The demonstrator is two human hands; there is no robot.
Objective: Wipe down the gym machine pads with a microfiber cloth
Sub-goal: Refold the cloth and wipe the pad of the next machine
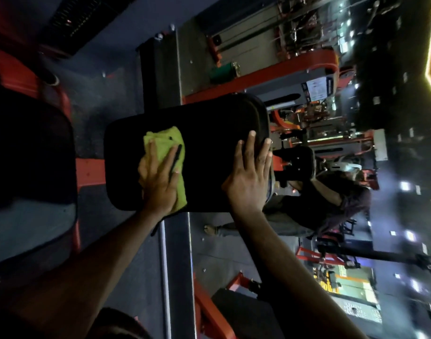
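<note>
While the view is dim and turned on its side, the nearest thing to the left of both hands is a second black pad [26,152] on a red machine frame [89,171], its lower part catching a dull grey sheen. The left hand [158,182] lies flat on a lime-green microfiber cloth [169,148], fingers straight and spread, pressing the cloth against the black gym machine pad [197,152]. The cloth is folded and bunched, soft and matte, its folded top edge showing above the fingertips and one side hanging below the hand toward the wrist. A thin black stick-like object, too dark to name, lies between two of that hand's fingers on the cloth. The pad itself is a broad rounded rectangle of smooth dark upholstery with a raised seam around its border; the cloth sits on its left part, and the stretch between the two hands is bare black vinyl. The right hand [250,177] rests open on the pad's right end, fingers straight and fanned, the fingertips reaching onto the rounded edge, gripping nothing. Beyond the right hand stand red and grey machine frames [270,67], a green roll-shaped item [221,70] on the floor well above the pad, and another person [331,204] in dark clothes just past the pad's edge. Farther right, small white lights and a yellow light strip [430,45] shine.
</note>
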